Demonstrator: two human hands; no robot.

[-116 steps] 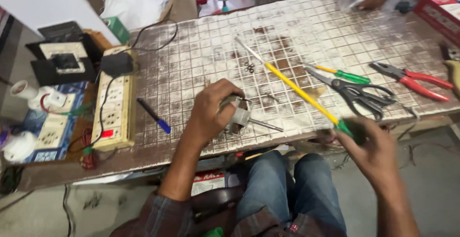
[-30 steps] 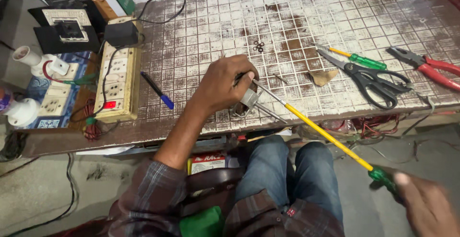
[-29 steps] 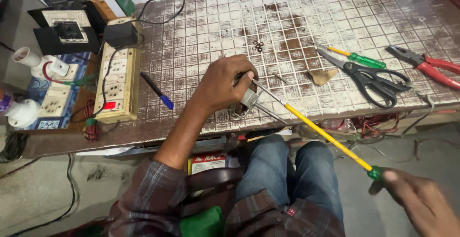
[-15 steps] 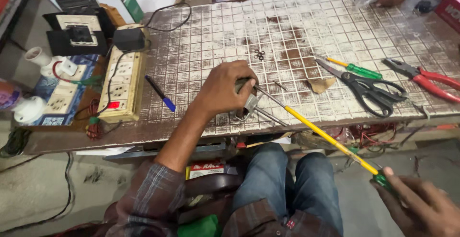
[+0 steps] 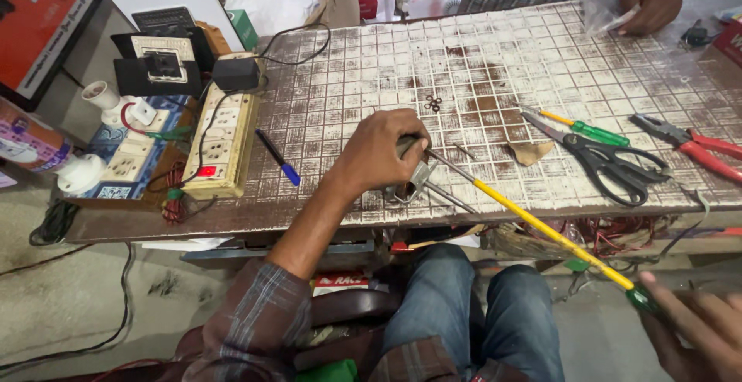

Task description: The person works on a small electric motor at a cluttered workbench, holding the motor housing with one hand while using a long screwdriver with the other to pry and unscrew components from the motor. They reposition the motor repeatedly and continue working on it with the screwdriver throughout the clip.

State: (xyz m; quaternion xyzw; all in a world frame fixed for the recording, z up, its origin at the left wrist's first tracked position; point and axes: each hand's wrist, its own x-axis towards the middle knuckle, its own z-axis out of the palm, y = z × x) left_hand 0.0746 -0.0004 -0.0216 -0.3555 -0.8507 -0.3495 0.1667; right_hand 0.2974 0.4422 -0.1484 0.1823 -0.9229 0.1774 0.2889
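At the left end of the bench (image 5: 348,81) stood a power strip (image 5: 222,144) with a red light lit; a blue pen (image 5: 277,158) lay beside it. The left hand (image 5: 379,154) was clamped on a small metal part (image 5: 412,175) near the front edge. The long yellow screwdriver (image 5: 541,227) met that part, its green handle pinched in the right hand (image 5: 696,336). The long shaft could have slipped off and jabbed the fingers. Scissors (image 5: 610,162) and pliers (image 5: 692,146) lay clear.

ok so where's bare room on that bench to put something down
Bare tiles lie between the blue pen and the left hand, and across the far middle above the small rings. Crowded right: scissors, green screwdriver, red pliers.
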